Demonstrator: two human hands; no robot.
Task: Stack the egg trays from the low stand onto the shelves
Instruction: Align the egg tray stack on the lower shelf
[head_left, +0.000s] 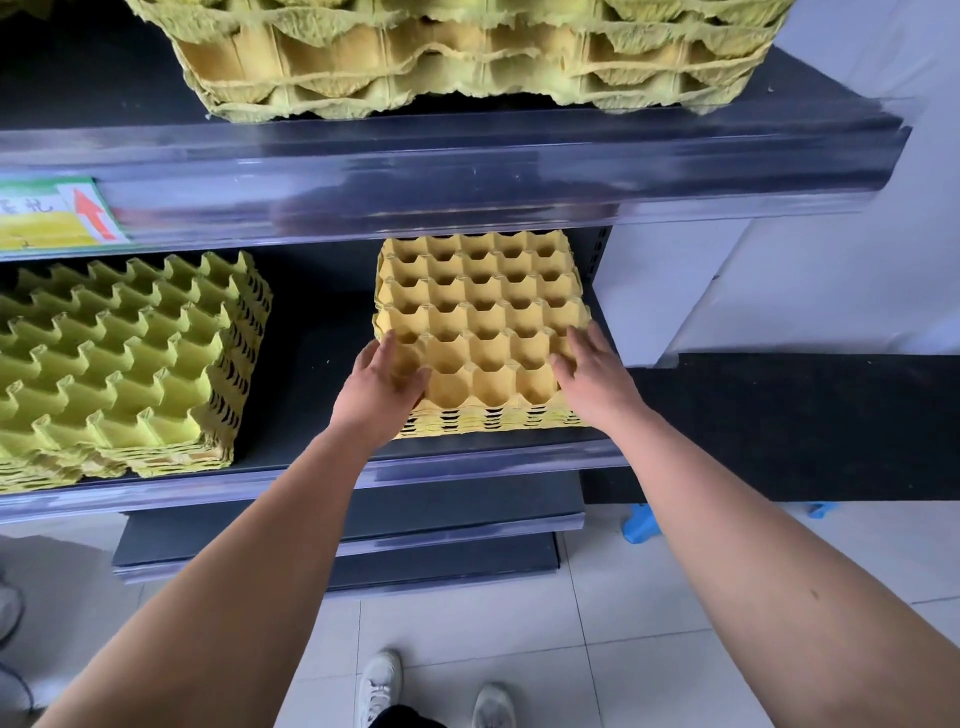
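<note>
A short stack of orange-yellow egg trays (483, 322) lies on the right part of the middle shelf (322, 478), cups facing up. My left hand (387, 379) rests on the stack's near left corner, fingers spread over the top tray. My right hand (592, 364) lies on the near right corner, fingers straight and pressing down on the cups. Neither hand curls round a tray. The low stand is not in view.
A taller stack of greenish-yellow trays (130, 353) fills the left of the same shelf. More trays (467, 57) sit on the upper shelf, above a price label (57, 213). Lower dark shelves (363, 551), a blue object (641, 522) on the tiled floor and my white shoes (379, 686) are below.
</note>
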